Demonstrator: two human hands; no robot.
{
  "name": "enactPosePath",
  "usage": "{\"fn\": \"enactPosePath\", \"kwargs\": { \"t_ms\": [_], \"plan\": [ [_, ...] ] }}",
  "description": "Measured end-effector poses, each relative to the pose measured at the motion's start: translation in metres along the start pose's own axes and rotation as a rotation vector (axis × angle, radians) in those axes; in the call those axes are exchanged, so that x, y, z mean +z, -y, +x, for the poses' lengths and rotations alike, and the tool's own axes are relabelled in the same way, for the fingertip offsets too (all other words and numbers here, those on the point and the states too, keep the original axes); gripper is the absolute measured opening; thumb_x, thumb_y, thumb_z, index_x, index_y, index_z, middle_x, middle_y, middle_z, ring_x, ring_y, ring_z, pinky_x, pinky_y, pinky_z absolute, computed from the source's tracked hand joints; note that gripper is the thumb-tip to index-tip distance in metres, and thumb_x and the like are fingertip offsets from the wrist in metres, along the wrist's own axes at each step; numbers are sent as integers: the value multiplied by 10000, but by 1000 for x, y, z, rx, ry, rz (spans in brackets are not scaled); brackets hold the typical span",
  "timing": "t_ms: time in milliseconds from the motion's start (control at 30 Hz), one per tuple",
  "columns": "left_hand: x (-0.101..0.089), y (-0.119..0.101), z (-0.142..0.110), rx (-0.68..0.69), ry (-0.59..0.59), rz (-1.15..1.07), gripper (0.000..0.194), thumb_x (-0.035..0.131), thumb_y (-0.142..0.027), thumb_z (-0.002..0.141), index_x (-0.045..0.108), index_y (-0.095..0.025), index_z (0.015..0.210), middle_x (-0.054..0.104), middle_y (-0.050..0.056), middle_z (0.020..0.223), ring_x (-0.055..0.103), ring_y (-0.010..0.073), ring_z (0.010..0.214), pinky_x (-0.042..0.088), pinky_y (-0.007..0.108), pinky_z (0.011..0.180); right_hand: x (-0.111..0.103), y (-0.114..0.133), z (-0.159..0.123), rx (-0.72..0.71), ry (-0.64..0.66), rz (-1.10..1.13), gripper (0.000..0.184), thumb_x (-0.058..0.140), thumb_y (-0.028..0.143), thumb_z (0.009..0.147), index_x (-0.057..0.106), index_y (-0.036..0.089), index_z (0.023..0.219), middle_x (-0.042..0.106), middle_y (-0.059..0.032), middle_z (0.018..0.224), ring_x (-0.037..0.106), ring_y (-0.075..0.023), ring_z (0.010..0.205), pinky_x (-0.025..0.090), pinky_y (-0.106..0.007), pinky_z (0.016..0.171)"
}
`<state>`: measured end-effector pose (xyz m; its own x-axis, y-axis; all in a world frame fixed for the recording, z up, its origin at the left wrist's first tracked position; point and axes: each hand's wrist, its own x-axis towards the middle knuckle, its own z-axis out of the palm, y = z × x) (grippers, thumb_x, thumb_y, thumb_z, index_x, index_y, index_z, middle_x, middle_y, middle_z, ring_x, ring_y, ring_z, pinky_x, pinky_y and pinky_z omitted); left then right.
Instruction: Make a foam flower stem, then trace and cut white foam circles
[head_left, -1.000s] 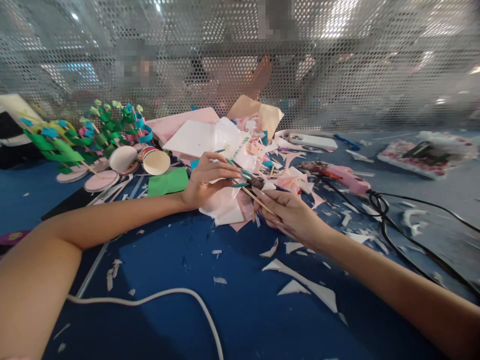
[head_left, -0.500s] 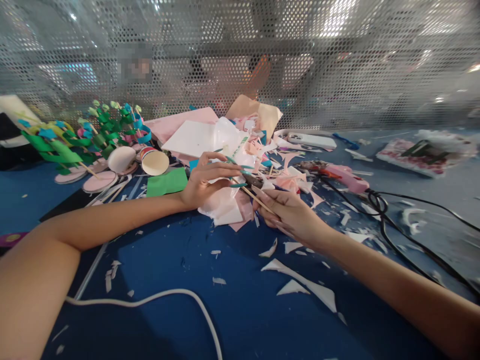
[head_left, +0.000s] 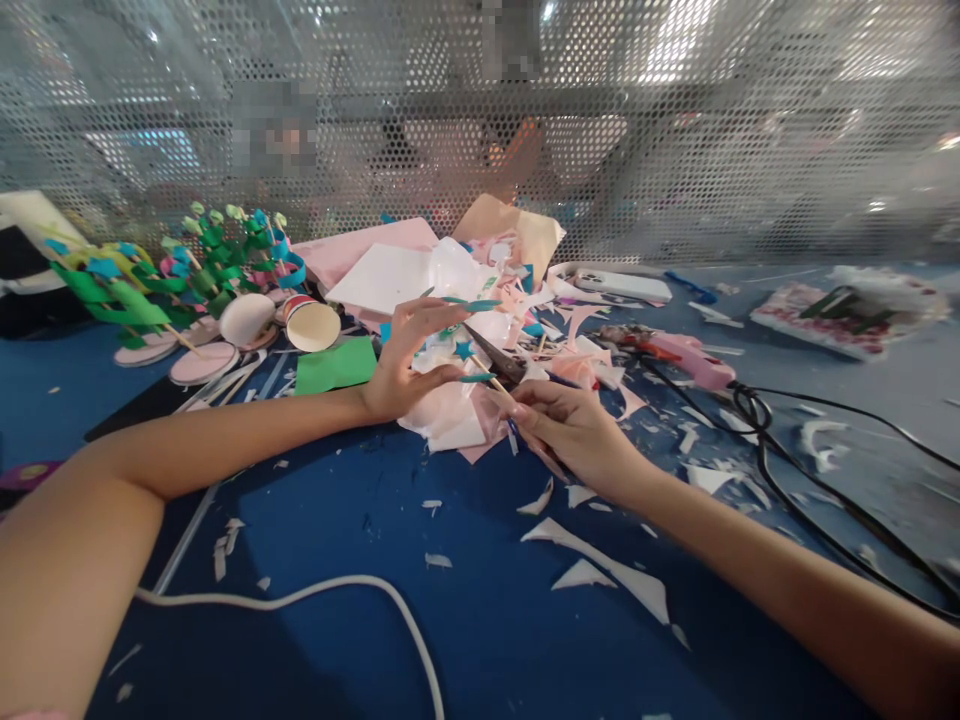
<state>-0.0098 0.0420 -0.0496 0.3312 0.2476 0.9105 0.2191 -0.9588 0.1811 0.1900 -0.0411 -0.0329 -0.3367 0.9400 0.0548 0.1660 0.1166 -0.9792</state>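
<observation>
My right hand (head_left: 574, 430) pinches a thin wooden stick (head_left: 496, 383) that slants up to the left. At its tip sits a small blue star (head_left: 464, 350). Around the star, without closing on it, my left hand (head_left: 409, 365) holds its thumb and fingers apart; long teal nails show on it. The thumb's nail lies close beside the stick, and whether it touches is unclear. Behind both hands, scissors (head_left: 491, 352) lie on a heap of paper scraps (head_left: 574, 355). A green paper piece (head_left: 335, 366) rests left of my left hand.
Paper plants on sticks (head_left: 135, 300) stand at the left beside paper cups (head_left: 313, 327). Right lie a pink glue gun (head_left: 694, 360), black cables (head_left: 810, 500) and a phone (head_left: 626, 286). A white cable (head_left: 300, 600) crosses the front. Perforated metal mesh (head_left: 480, 120) closes the back.
My left fingers have spread away from the stick's tip, and the blue star now shows between them. My right hand has kept the stick, its fingers shifted slightly.
</observation>
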Motion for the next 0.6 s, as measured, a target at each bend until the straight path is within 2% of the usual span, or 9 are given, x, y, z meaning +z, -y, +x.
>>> {"fn": "enactPosePath", "kwargs": {
  "t_ms": [300,600],
  "plan": [
    [-6,-10,5,118,86,97,244,518,-384,847,588,-266,1049,672,12,1081,535,161,1083,377,368,960,0,0,1,5,15,-29,416,608,583,689,519,177,711,403,92,390,317,-35,287,195,-197,308],
    [-5,-10,7,166,54,136,175,523,-305,852,592,-236,997,696,9,978,548,136,1013,409,337,928,0,2,0,7,11,-40,459,603,621,666,514,171,684,406,87,405,312,-28,296,188,-195,311]
  ]
}}
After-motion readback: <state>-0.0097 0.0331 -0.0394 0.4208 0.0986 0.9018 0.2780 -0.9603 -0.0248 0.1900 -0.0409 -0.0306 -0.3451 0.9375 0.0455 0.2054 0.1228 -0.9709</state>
